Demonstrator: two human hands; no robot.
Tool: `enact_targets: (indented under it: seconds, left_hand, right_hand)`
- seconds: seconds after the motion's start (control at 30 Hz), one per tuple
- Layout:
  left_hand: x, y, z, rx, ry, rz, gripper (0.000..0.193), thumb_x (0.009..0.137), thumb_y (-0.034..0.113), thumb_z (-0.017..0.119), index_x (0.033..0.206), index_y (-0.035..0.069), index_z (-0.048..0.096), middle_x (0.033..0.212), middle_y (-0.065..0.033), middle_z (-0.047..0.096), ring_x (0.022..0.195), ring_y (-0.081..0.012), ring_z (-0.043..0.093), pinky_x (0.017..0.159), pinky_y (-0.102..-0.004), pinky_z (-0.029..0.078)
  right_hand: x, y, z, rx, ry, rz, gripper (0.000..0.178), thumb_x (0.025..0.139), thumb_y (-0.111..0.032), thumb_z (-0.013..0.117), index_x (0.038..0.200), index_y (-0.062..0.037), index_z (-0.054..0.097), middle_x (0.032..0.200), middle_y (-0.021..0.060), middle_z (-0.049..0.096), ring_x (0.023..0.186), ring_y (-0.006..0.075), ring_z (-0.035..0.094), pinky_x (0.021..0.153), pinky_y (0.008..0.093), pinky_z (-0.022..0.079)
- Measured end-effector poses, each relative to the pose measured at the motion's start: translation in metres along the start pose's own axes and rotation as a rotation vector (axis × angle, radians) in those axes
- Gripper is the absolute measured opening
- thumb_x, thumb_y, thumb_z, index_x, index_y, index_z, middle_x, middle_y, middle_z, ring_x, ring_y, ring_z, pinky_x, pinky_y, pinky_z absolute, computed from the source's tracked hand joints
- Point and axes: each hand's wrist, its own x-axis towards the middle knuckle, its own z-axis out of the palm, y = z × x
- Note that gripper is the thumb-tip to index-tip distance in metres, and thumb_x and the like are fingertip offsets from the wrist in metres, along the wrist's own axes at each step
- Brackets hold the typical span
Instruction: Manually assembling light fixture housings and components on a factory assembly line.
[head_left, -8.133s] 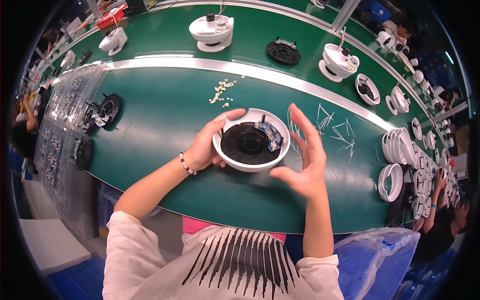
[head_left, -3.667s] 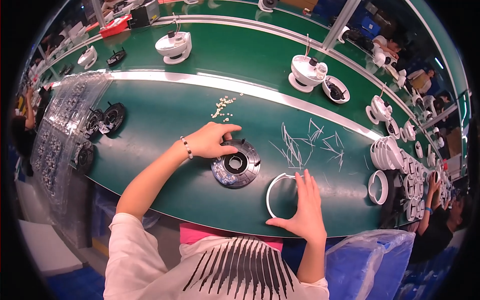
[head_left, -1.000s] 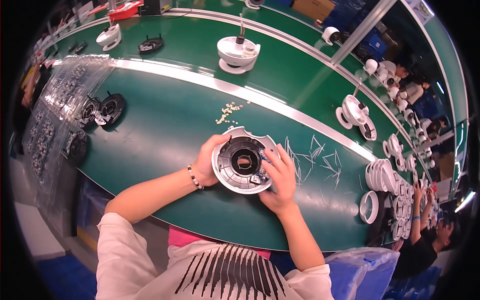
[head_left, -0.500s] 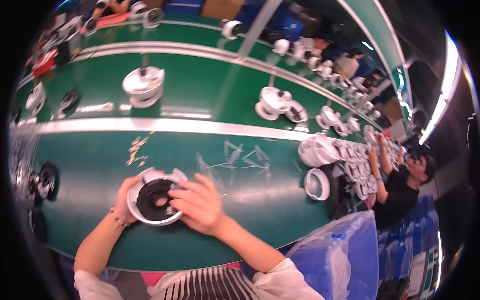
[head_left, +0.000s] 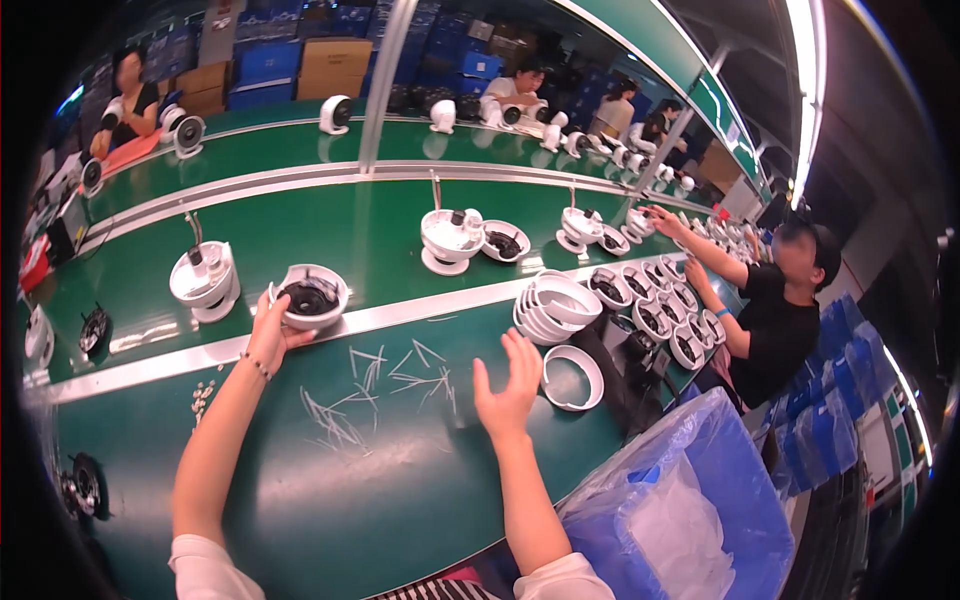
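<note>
My left hand [head_left: 268,338] is closed on the side of a round white housing [head_left: 318,319] with a black insert [head_left: 308,292], holding it by the conveyor's near metal edge. My right hand [head_left: 510,392] is raised over the green bench, fingers spread, with nothing in it. Right beside it lies a white ring [head_left: 597,382]. A stack of white ring-shaped covers [head_left: 545,310] stands just beyond. Thin clear strips [head_left: 335,415] and small beige pieces [head_left: 202,395] are scattered on the bench between and beside my arms.
White units on stands [head_left: 205,280] and a second white unit [head_left: 450,240] sit along the green belt [head_left: 375,225]. At right are rows of white housings [head_left: 650,318], a co-worker [head_left: 785,335] reaching to the belt, and a blue bin [head_left: 740,480] lined with plastic. A black round part [head_left: 85,485] lies at left.
My left hand has carried the white housing forward from the bench to the belt's edge. My right hand has let go of it and moved right, opening. The view has shifted too.
</note>
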Motion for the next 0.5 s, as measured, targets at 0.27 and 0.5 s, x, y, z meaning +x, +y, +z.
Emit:
enact_targets:
  seconds: [0.27,0.5]
  left_hand:
    - [0.087,-0.017,0.02,0.045,0.273,0.021,0.063,0.084,0.032,0.049,0.13,0.01,0.012,0.118,-0.0151,0.041,0.092,-0.0276,0.054,0.062,-0.035,0.052]
    - [-0.068,0.031,0.11,0.282,-0.222,0.309,0.046,0.085,0.04,0.039,0.118,0.008,0.045,0.121,-0.0062,0.045,0.108,-0.0171,0.042,0.08,-0.0327,0.035]
  right_hand:
    - [-0.005,0.054,-0.055,-0.481,-0.064,0.389,0.045,0.063,-0.019,0.068,0.104,-0.007,0.053,0.122,0.0125,0.041,0.116,0.0339,0.03,0.097,0.0538,0.017]
    - [-0.023,0.064,-0.065,-0.582,-0.22,0.548,0.054,0.06,-0.022,0.072,0.108,-0.0074,0.051,0.129,0.0142,0.031,0.123,0.0379,0.019,0.098,0.0567,0.013]
